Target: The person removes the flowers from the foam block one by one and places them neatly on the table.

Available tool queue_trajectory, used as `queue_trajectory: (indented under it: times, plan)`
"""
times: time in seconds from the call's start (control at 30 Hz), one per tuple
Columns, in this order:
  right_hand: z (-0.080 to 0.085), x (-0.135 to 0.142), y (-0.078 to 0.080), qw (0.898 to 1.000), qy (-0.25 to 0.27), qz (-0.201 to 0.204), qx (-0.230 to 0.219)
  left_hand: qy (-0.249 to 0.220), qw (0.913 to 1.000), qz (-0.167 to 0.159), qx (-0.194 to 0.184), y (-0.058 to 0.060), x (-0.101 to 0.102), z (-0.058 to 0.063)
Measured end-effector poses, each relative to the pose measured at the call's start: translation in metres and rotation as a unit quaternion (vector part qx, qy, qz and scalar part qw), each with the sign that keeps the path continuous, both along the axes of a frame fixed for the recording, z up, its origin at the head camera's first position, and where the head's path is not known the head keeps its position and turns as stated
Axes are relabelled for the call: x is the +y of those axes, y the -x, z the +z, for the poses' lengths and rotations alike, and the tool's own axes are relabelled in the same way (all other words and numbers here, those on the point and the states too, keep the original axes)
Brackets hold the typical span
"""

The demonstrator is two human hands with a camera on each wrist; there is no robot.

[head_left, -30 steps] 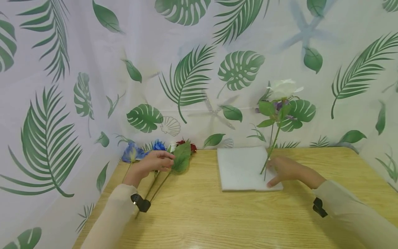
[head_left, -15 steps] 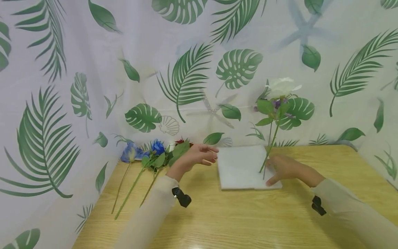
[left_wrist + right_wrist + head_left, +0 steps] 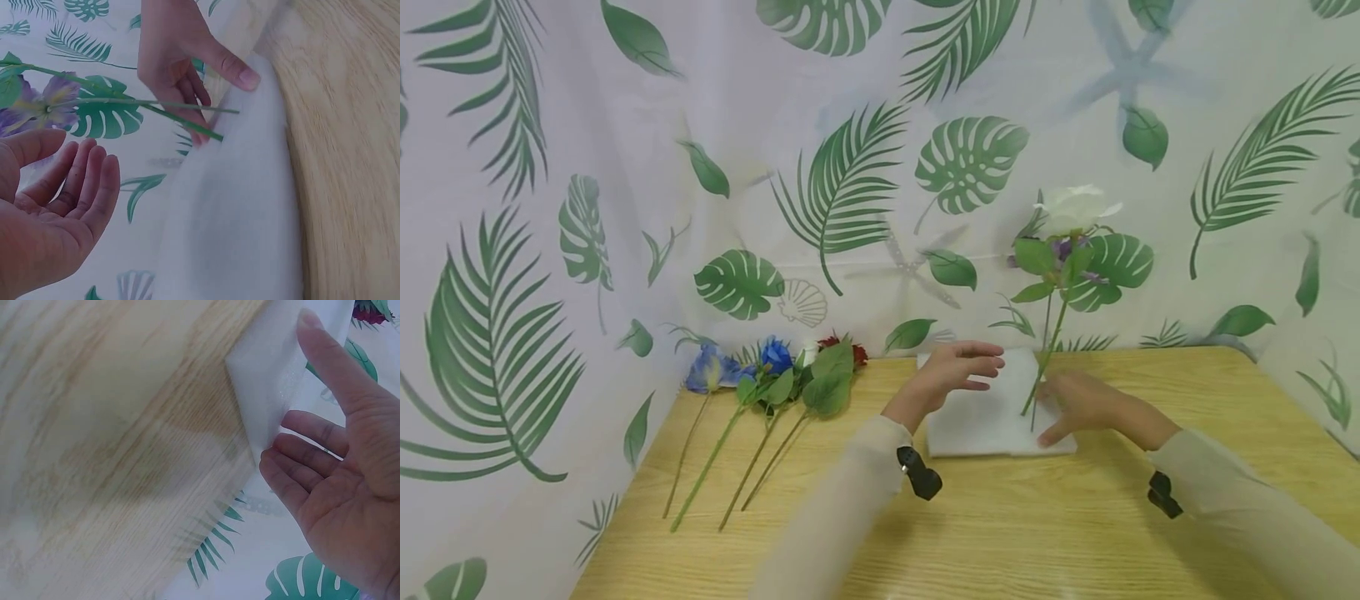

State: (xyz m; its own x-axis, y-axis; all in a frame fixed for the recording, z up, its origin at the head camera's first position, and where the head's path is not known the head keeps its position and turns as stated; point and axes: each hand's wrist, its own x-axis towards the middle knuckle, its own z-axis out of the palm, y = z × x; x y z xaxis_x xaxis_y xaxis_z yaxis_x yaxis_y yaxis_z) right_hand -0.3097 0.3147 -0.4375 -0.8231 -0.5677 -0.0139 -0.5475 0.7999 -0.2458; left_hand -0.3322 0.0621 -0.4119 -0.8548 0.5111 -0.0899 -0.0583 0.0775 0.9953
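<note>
A white foam slab (image 3: 977, 425) lies on the table. From its right part rise a white rose (image 3: 1078, 208) and a purple flower (image 3: 49, 107), their stems standing close together and leaning. My right hand (image 3: 1086, 404) holds the slab's right side, thumb (image 3: 325, 353) over the top and bent fingers at the edge. My left hand (image 3: 951, 375) hovers above the slab's left part with nothing in it. Its fingers are loosely bent and point toward the stems; in the left wrist view they are right below the purple flower.
On the left of the wooden table (image 3: 985, 533) lie several loose flowers: a pale blue one (image 3: 707, 369), a blue rose (image 3: 777, 354) and a red one (image 3: 859, 354) with large leaves (image 3: 829, 385). A leaf-print curtain (image 3: 880, 183) hangs close behind the table.
My left hand has moved right, from above the loose flowers to over the foam slab. My right hand has stayed at the slab's right side, and the two standing flowers have kept their place.
</note>
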Motion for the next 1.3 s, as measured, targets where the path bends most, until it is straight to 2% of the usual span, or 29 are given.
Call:
queue_trajectory:
  times: [0.2,0.47,0.8,1.1,1.3]
  plan:
    - [0.0,0.0,0.001,1.0,0.0,0.0,0.005,-0.017,0.9998,0.011,-0.003,0.001,0.022,-0.003]
    - [-0.003,0.001,0.004,1.0,0.011,0.006,0.0,-0.017,0.9998,0.007,-0.011,0.001,0.04,-0.005]
    - [-0.003,0.001,0.003,1.0,0.018,0.011,-0.002,-0.005,0.9997,0.012,-0.021,0.002,0.053,-0.003]
    - [0.0,-0.001,-0.001,1.0,0.023,0.006,-0.013,-0.027,0.9992,0.023,-0.019,0.003,0.062,-0.001]
    - [0.001,-0.001,-0.001,1.0,0.02,0.013,-0.004,-0.034,0.9988,0.033,-0.013,0.003,0.063,-0.002]
